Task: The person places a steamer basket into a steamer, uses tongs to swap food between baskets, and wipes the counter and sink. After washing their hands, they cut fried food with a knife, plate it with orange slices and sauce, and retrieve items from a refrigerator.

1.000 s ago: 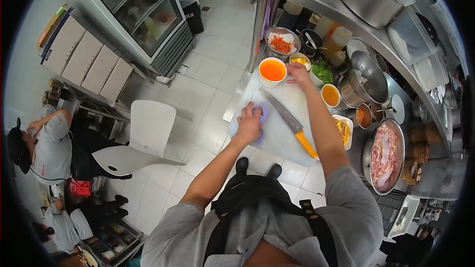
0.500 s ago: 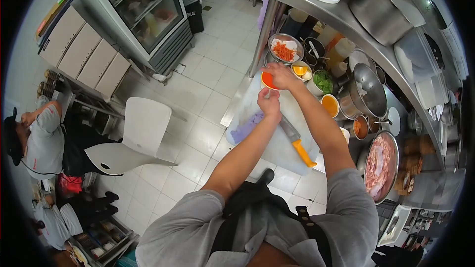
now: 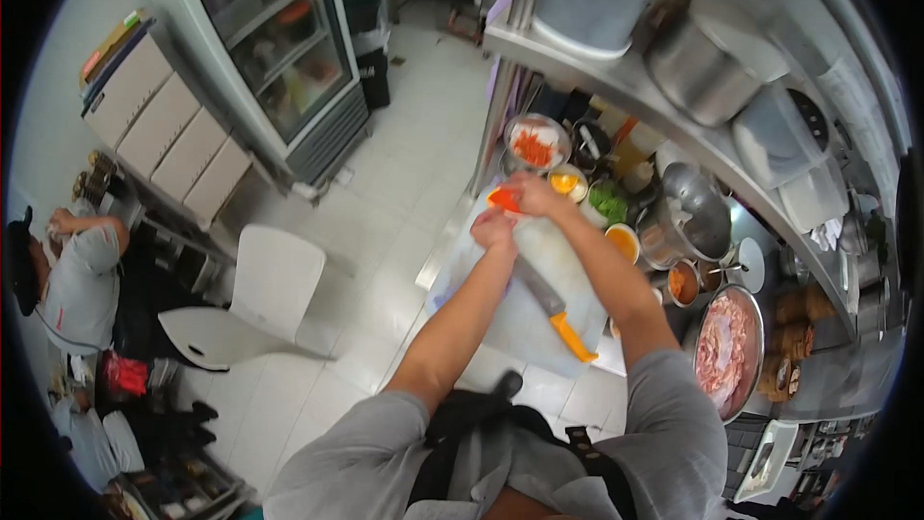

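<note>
Head view: the tub (image 3: 502, 198) is being gripped at its far side by the curled right hand (image 3: 536, 195) and touched from the near side by the left hand (image 3: 493, 229), whose closure is being hidden by blur, the knife (image 3: 547, 300) lying behind both, handle toward the body.

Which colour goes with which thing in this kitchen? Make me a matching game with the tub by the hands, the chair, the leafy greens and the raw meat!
Things:
1. tub beside the right hand
2. chair
3. leafy greens
4. raw meat

Colours:
A. pink
B. orange
C. white
D. green

Pairs: 1-B, 2-C, 3-D, 4-A
</note>
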A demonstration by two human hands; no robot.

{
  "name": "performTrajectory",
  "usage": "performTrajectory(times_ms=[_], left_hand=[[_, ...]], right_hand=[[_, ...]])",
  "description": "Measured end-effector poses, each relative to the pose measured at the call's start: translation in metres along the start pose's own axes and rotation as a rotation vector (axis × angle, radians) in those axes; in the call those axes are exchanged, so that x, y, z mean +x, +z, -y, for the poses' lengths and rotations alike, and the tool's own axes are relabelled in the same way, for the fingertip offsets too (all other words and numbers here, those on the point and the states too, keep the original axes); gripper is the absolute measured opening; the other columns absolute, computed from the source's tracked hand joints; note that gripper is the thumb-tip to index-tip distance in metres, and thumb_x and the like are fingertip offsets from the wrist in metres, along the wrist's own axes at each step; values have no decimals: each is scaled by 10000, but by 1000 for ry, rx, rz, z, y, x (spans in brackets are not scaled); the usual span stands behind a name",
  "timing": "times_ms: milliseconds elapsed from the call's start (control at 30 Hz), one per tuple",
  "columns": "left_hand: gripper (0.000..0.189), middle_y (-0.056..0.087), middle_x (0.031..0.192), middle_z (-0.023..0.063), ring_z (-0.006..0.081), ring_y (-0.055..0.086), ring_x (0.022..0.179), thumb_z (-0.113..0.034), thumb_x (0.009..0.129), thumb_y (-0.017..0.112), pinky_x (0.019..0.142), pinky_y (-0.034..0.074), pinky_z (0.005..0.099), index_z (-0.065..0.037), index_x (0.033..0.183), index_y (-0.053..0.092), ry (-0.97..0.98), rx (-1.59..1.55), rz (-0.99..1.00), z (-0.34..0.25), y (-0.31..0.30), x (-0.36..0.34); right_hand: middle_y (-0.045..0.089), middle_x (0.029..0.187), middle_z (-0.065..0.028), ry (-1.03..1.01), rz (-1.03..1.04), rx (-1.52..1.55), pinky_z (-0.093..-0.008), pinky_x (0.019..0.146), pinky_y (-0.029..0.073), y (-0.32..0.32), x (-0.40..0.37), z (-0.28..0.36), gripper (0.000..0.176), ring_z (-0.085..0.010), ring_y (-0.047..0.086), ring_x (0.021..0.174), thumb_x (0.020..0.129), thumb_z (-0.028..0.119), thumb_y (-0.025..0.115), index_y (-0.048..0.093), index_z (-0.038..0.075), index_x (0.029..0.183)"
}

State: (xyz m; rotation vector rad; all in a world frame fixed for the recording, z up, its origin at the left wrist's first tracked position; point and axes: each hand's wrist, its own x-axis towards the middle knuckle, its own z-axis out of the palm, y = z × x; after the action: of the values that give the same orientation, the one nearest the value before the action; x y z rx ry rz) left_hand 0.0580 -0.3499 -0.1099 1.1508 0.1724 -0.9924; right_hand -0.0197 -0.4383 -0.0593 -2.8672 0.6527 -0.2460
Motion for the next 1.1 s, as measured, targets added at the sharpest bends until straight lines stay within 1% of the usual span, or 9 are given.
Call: performTrajectory(times_ms=[133,233,300,400,433,533,600,800,1100], left_hand=[[289,554,862,115,232,596,706,-81,768,694,517,564,337,12,945,485,-45,11,-20,-17,-1,-7],[321,542,883,117,234,591,706,-69,760,690,518,557,352,2,969,457,-156,108,57,-24,-13,-6],[284,542,902,120,217,584,703,-60,766,670,555,550,356,-12,965,472,-80,131,149,-20,-24,-6],[227,569,878,133,201,602,640,-16,769,636,573,520,297,-18,929,476,265,308,427,-28,-76,-24],[287,538,1084,160,272,596,862,-9,734,637,721,502,348,-31,999,530,741,587,526,-31,-100,-27],[417,429,1273,177,352,456,1123,-116,702,704,889,435,446,-60,1092,567,1098,1285,791,-53,-163,-64],[516,342,1349,195,402,327,1212,-149,658,736,921,361,528,-119,1149,578,832,1470,873,-52,-187,-76],[506,314,1374,181,408,326,1207,-158,660,725,844,355,560,-184,1145,582,913,1636,859,-30,-196,-63],[475,289,1386,209,418,317,1203,-176,703,678,848,336,565,-157,1164,563,1134,1528,834,-18,-204,-59]], right_hand=[[606,960,-291,799,-209,120,-421,800,512,15,-4,6,307,-414,618,823,744,91,556,586,-73,1003],[616,859,-288,890,-303,98,-441,694,547,36,-29,0,275,-395,639,711,757,102,569,559,-101,943],[629,857,-213,1217,-383,870,-450,590,552,34,-41,6,227,-318,644,731,748,80,573,577,-55,930],[578,776,-114,1238,-520,1404,-436,546,549,55,-55,-5,190,-231,592,644,772,102,591,595,-10,925],[515,746,-62,1208,-528,1501,-446,547,543,55,-58,-3,163,-214,530,593,789,103,592,586,29,935],[430,808,-42,1185,-636,1785,-547,608,553,58,-68,-4,171,-248,524,713,768,38,598,546,36,931],[422,819,-39,1187,-658,1856,-532,645,557,75,-81,3,154,-243,520,710,780,39,588,551,35,929],[540,1039,-97,867,-1023,1869,-447,723,555,23,-124,74,367,-227,585,769,818,58,592,472,9,1161],[587,1034,-85,1004,-1370,1745,-389,701,555,-27,-281,183,492,-190,596,705,843,93,609,429,30,1297]])
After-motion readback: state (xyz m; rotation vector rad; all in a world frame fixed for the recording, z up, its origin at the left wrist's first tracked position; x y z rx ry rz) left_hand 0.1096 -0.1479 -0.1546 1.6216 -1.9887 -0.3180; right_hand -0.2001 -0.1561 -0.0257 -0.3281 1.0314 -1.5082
